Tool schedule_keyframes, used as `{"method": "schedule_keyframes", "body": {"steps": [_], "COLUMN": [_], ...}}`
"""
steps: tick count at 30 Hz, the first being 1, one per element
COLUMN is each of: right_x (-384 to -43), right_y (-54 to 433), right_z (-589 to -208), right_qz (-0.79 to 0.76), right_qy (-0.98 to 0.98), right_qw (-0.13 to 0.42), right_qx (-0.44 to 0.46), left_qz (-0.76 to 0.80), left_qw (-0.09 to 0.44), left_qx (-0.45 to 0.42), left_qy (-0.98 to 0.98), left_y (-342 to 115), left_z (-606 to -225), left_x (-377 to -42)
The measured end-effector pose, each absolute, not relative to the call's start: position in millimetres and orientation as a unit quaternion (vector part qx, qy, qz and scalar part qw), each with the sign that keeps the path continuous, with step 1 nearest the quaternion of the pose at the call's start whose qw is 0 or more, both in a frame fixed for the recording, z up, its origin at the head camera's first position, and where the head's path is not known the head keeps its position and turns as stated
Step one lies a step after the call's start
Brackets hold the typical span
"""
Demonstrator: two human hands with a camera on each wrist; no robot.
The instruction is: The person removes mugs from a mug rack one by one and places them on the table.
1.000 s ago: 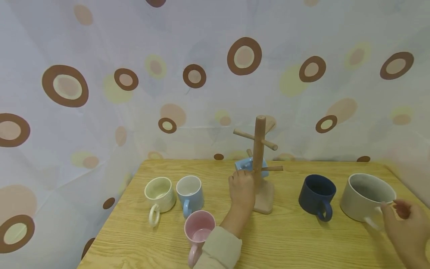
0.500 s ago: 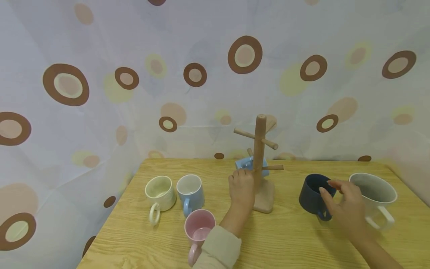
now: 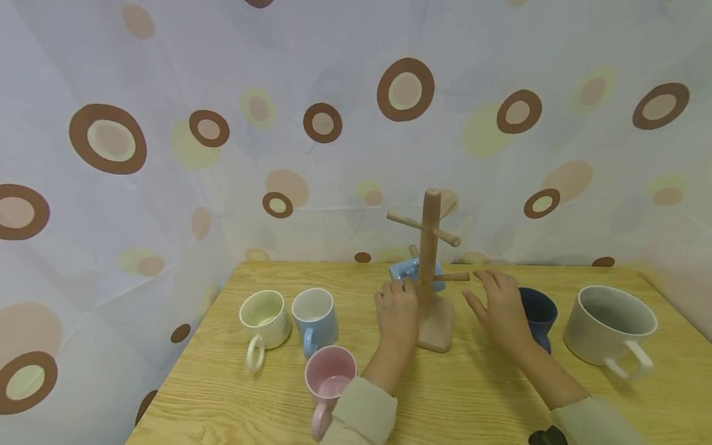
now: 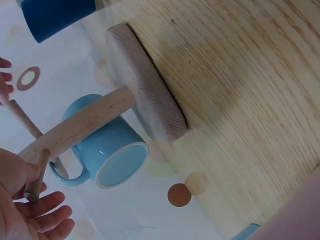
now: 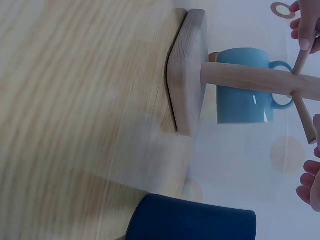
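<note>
My left hand (image 3: 397, 315) pinches a lower left peg (image 4: 36, 182) of the wooden mug tree (image 3: 429, 253), thumb over it and fingers beneath in the left wrist view. A light blue mug (image 4: 112, 155) hangs by its handle at the back of the tree. On the other side, my right hand (image 3: 500, 309) has its thumb and fingers spread close to the tip of the lower right peg (image 3: 453, 277), holding nothing. The dark blue mug (image 3: 539, 309) stands just right of that hand, partly covered by it. Pegs higher on the post (image 3: 403, 220) are bare.
Toward the left of the wooden table (image 3: 461, 395) stand a cream mug (image 3: 272, 330), another light blue mug (image 3: 322, 327) and a pink mug (image 3: 328, 377), partly behind my left sleeve. At far right is a wide whitish mug (image 3: 595, 337). A dotted curtain (image 3: 345, 173) borders the back.
My right hand has left the whitish mug's handle at far right and passed leftward over the dark blue mug to the tree's right peg. The left hand has stayed at its peg.
</note>
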State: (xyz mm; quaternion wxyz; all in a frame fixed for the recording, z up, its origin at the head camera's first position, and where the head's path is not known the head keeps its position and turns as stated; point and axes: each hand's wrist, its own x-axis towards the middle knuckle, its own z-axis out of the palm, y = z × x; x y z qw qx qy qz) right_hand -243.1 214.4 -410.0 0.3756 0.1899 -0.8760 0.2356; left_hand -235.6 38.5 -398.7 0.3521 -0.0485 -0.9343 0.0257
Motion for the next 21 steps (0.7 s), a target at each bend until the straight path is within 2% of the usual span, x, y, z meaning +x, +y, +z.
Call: {"method": "schedule_keyframes", "body": {"steps": [9, 21], "right_x": [-268.4, -275.6], "right_y": [199.4, 199.8], "right_z": [-408.1, -406.6], "right_qz": [0.147, 0.177], "right_qy": [-0.86, -0.851], "right_qw": [0.435, 0.428], "right_qx": [0.224, 0.246], "left_qz": [-0.01, -0.031], "left_qw": [0.312, 0.382], "left_qx": [-0.042, -0.062], "left_qy": [-0.949, -0.922], "left_y": [36.5, 36.9], "left_z": [-398.1, -404.2], "left_x": [-234.2, -239.2]}}
